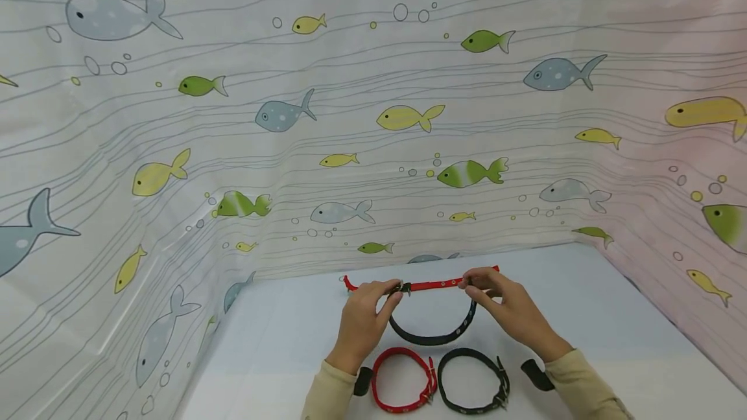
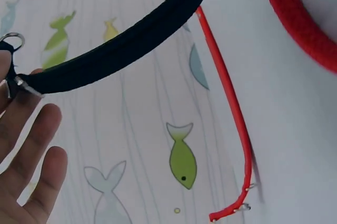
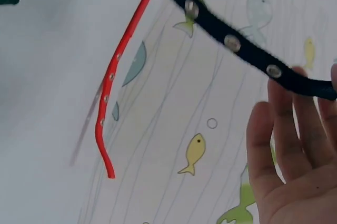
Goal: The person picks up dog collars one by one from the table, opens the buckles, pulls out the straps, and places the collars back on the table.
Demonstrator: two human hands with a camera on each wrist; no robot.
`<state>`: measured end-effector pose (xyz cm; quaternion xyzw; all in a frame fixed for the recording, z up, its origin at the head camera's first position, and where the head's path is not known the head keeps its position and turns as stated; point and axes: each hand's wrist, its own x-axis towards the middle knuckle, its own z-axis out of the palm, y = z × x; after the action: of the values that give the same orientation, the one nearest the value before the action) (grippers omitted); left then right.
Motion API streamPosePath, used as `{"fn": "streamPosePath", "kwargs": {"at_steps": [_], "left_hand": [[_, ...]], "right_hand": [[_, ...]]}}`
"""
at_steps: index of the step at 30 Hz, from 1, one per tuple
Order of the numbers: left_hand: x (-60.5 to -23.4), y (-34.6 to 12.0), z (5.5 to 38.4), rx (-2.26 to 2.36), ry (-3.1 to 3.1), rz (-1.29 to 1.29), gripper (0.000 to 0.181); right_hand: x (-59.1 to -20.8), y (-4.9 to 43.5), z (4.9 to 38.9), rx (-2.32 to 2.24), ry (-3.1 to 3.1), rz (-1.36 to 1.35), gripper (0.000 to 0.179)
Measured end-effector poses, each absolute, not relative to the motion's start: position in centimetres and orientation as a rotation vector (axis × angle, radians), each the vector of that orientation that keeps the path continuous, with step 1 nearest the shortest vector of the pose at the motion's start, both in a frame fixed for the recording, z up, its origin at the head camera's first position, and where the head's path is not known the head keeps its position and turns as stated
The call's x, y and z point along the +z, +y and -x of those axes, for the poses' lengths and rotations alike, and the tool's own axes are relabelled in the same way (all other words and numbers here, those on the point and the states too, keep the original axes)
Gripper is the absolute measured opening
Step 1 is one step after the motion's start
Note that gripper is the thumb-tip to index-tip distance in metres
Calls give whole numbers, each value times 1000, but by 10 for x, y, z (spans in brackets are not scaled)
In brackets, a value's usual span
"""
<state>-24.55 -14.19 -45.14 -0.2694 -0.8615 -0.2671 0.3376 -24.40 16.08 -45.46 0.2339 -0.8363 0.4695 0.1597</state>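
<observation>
A black collar (image 1: 428, 341) with metal eyelets hangs in a U between both hands. My left hand (image 1: 362, 319) pinches its buckle end between thumb and fingers; the buckle (image 2: 20, 81) and a metal ring show in the left wrist view. My right hand (image 1: 516, 306) pinches the other end, and the eyelets (image 3: 231, 42) lie beside its fingers in the right wrist view. Behind the hands, an unfastened red collar (image 1: 434, 286) lies stretched across the table, partly hidden by them.
Nearer the front, a red collar (image 1: 397, 409) and a black collar (image 1: 467, 350) lie side by side, each fastened into a loop. The white table (image 1: 274, 342) meets a curtain (image 1: 362, 180) printed with fish at the back and sides.
</observation>
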Motion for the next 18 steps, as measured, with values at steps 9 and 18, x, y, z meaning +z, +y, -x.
{"fn": "streamPosePath", "kwargs": {"at_steps": [9, 18], "left_hand": [[-454, -155, 281, -657, -2387, 657, 34], [-464, -165, 303, -591, -2476, 598, 37]], "right_hand": [[-465, 167, 278, 1076, -2291, -641, 31], [-476, 168, 295, 1102, -2418, -566, 31]]}}
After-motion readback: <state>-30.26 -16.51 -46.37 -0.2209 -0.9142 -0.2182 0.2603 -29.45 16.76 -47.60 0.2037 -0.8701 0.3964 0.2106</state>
